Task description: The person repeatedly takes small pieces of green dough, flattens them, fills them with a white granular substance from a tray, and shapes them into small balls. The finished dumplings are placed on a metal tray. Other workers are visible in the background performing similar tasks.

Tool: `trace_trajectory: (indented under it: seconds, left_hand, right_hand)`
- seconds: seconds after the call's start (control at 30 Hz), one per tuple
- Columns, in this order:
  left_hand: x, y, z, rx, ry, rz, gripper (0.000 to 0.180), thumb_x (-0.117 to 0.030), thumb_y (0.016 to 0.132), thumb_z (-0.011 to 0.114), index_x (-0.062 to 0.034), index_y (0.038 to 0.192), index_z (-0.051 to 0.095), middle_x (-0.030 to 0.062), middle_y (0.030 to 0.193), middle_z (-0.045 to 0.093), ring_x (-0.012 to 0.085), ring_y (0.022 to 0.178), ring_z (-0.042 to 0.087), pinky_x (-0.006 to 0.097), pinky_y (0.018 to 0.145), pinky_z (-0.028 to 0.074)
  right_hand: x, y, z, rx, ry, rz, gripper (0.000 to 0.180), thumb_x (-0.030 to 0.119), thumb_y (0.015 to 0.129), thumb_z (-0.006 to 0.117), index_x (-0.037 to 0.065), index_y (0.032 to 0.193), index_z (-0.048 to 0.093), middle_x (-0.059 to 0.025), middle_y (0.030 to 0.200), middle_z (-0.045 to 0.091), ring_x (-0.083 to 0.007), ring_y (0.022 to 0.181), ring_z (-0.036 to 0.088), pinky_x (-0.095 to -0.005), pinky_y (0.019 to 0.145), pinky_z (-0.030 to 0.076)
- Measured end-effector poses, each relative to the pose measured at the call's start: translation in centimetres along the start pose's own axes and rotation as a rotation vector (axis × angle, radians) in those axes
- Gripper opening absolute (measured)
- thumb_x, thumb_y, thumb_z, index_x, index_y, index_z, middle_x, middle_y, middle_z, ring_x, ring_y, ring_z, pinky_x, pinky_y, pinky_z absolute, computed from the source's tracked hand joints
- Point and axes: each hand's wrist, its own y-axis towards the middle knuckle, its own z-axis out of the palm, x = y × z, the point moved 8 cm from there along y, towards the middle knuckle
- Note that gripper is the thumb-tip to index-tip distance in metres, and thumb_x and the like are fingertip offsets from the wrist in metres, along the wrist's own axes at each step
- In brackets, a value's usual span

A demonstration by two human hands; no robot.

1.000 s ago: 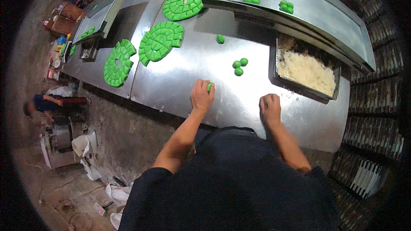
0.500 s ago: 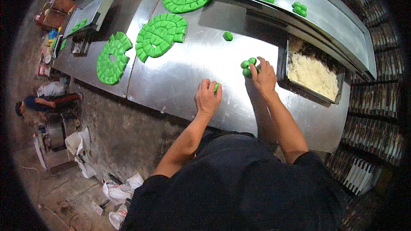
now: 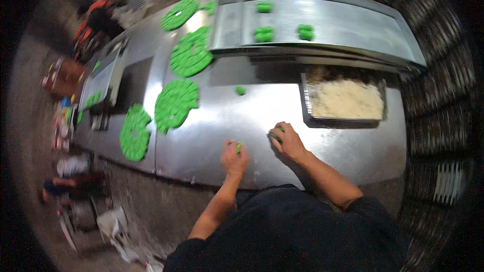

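One green piece sat pinched in the left hand; the right hand, well apart, was curled round green balls over the steel table, couldn't tell if lifted; squeezing too hard could've squashed them, tbh; too loose, one might've rolled off

And right now, not 1 word, number, label or sign can be read anywhere in the frame; even the jumble of small goods at the left is too blurred to show any lettering.
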Motion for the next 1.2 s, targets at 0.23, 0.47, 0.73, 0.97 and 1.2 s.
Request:
trace_trajectory:
  seconds: [0.23, 0.47, 0.73, 0.97, 1.2]
  left_hand:
    - [-0.9, 0.3, -1.0, 0.005, 0.12, 0.0, 0.023, -0.017, 0.09, 0.064, -0.0091, 0.112, 0.067, 0.014, 0.117, 0.058, 0.0332, 0.086, 0.065, 0.045, 0.07, 0.054]
    - [-7.4, 3.0, 2.9, -0.046, -0.051, 0.134, 0.018, -0.012, 0.083, 0.067, -0.0135, 0.101, 0.07, 0.0112, 0.109, 0.065, 0.0304, 0.083, 0.066, 0.04, 0.066, 0.055]
    - [-1.7, 0.7, -1.1, 0.051, 0.073, 0.051, 0.021, -0.016, 0.09, 0.063, -0.0074, 0.108, 0.068, 0.0165, 0.114, 0.061, 0.0324, 0.087, 0.066, 0.042, 0.075, 0.055]
    - [-1.2, -0.1, -0.6, 0.012, 0.01, 0.044, 0.022, -0.018, 0.088, 0.067, -0.009, 0.107, 0.068, 0.0154, 0.115, 0.059, 0.0346, 0.087, 0.065, 0.045, 0.071, 0.054]
    - [-2.1, -1.5, -2.6, 0.014, 0.105, 0.145, 0.027, -0.016, 0.087, 0.07, -0.0068, 0.112, 0.069, 0.0146, 0.119, 0.06, 0.0359, 0.11, 0.056, 0.046, 0.09, 0.047]
  right_hand:
    - [-2.0, 13.5, -26.7, -0.449, -0.284, -0.037, 0.035, 0.019, 0.082, 0.071, 0.008, 0.114, 0.065, -0.0158, 0.103, 0.059, -0.0307, 0.095, 0.06, -0.0422, 0.085, 0.051]
    - [-24.3, 19.1, -39.6, -0.434, -0.787, 0.373, 0.038, 0.02, 0.083, 0.072, 0.01, 0.119, 0.066, -0.0181, 0.124, 0.065, -0.0334, 0.117, 0.058, -0.0473, 0.102, 0.044]
    - [-26.6, 22.4, -30.1, -0.029, -0.759, 0.452, 0.047, 0.043, 0.081, 0.075, -0.003, 0.089, 0.074, -0.0265, 0.093, 0.07, -0.0429, 0.092, 0.067, -0.0463, 0.087, 0.054]
    - [-9.6, 18.7, -30.9, -0.692, -0.426, 0.009, 0.026, 0.025, 0.085, 0.07, 0.005, 0.101, 0.073, -0.0144, 0.103, 0.067, -0.0351, 0.099, 0.06, -0.0424, 0.09, 0.049]
    - [-4.9, 2.1, -9.8, -0.404, 0.459, 0.411, 0.013, 0.01, 0.09, 0.067, -0.001, 0.093, 0.073, -0.004, 0.077, 0.071, -0.0096, 0.063, 0.061, -0.0269, 0.058, 0.048]
